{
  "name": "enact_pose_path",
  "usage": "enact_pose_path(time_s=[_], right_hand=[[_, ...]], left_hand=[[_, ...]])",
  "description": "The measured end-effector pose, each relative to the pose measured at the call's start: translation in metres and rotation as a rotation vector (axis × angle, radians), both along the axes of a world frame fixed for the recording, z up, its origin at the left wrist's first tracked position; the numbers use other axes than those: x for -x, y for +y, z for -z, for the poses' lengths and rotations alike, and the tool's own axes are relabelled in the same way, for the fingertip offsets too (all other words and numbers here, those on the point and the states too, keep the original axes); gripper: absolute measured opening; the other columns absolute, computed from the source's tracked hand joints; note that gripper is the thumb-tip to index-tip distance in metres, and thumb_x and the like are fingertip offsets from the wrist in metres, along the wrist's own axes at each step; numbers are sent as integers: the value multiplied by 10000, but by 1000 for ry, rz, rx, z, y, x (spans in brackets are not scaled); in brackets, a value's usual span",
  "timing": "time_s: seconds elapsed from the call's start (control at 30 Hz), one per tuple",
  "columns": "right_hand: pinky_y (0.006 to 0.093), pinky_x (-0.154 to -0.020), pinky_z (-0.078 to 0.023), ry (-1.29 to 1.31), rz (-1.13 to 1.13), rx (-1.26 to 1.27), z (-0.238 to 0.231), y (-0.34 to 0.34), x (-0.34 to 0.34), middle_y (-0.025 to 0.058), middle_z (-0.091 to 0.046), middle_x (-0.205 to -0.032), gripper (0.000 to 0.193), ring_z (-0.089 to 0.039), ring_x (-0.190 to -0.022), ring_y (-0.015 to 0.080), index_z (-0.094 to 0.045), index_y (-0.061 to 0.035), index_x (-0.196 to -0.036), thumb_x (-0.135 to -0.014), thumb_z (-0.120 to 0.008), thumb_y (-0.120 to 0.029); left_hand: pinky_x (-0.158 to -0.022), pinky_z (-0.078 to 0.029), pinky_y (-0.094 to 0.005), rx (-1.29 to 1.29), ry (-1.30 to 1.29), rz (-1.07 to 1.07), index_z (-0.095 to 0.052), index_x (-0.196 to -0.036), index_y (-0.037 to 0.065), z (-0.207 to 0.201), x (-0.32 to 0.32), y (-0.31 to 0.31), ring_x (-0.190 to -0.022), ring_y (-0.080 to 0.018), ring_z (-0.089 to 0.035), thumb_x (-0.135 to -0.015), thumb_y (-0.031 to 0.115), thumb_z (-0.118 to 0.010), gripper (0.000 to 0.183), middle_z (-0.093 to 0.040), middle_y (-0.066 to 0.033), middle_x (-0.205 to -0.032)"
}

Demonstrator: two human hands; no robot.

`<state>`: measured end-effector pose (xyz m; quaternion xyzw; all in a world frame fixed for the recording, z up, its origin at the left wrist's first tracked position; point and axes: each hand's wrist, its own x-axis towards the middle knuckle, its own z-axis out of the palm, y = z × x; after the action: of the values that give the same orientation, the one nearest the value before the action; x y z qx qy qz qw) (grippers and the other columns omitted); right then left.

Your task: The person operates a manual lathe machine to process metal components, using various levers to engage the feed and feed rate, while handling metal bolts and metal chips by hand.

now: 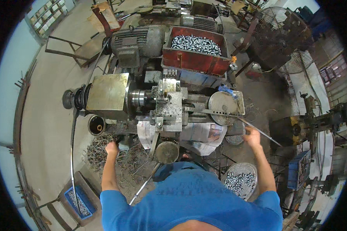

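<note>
A small metal lathe [169, 104] with a gold-coloured box-shaped housing [108, 91] stands before me. My left hand [112, 148] is closed, low at the left, above a heap of metal shavings [98, 154]; what it holds, if anything, is hidden. A dark object [121, 141] lies close beside it. My right hand [252, 137] is on the right, just below a long metal lever rod [266, 136], its fingers curved and apart. Whether it touches the rod I cannot tell. The rod runs out from a perforated bar [216, 112] across a round disc [223, 104].
A red bin [196, 61] full of shiny metal parts sits behind the lathe, beside a motor [138, 42]. A round basket [241, 169] of similar parts is near my right arm. A blue crate [79, 203] lies lower left. A large fan [281, 38] stands far right.
</note>
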<state>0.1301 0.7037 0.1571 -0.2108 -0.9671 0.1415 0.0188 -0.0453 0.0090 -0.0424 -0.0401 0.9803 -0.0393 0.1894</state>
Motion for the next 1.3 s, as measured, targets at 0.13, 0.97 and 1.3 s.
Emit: enact_pose_path(time_s=[0.13,0.97,1.3], right_hand=[[377,-973,-373,-260,117,-234,37,95,-20,127,-417,-1328,751,-414,-1183,321,-471,-70,-1245,-543,-708,-189],[494,-644,-434,-75,611,310,97,-109,-125,239,-586,-706,316,-555,-693,442,-557,-30,-785,-563,-543,-255],[499,-625,-455,-137,406,63,113,-33,-134,227,-567,-675,305,-566,-670,416,-555,-1,-713,-641,-563,-297]], left_hand=[[-717,-496,-435,-191,87,-159,-601,-958,68,-25,-39,-9,-829,-335,-619,-745,227,-602,266,-642,-152,-908],[-631,-473,-396,-585,-197,36,-621,-884,94,-119,-194,126,-727,-295,-622,-697,44,-536,211,-641,-98,-763],[-674,-463,-423,-535,-233,12,-622,-911,144,-125,-195,124,-767,-337,-595,-724,165,-560,197,-622,-146,-782]])
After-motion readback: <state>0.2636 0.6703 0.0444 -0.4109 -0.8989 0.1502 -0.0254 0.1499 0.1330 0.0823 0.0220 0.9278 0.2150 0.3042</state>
